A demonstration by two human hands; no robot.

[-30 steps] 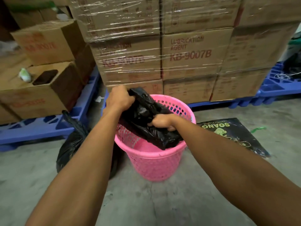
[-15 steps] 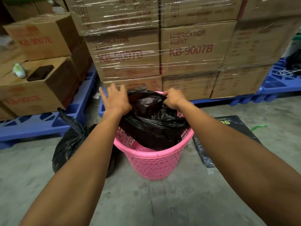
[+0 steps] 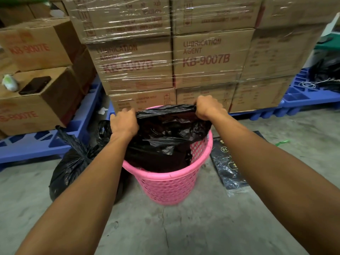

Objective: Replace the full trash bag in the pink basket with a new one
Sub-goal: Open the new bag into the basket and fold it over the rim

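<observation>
The pink basket [image 3: 171, 186] stands on the concrete floor in the middle of the view. A new black trash bag [image 3: 165, 137] hangs inside it, its mouth stretched wide along the far rim. My left hand [image 3: 124, 122] grips the bag's edge at the far left of the rim. My right hand [image 3: 208, 107] grips the edge at the far right. The full trash bag [image 3: 73, 162], black and tied at the top, sits on the floor just left of the basket.
Shrink-wrapped cardboard boxes [image 3: 211, 57] on blue pallets [image 3: 303, 96] stand right behind the basket. More boxes [image 3: 36, 100] are at the left, one with a dark phone [image 3: 35, 85] on top. A black printed pack of bags [image 3: 228, 162] lies on the floor to the right.
My hands have spread apart, pulling the bunched bag open across the far rim of the basket. The bag now hangs deeper inside.
</observation>
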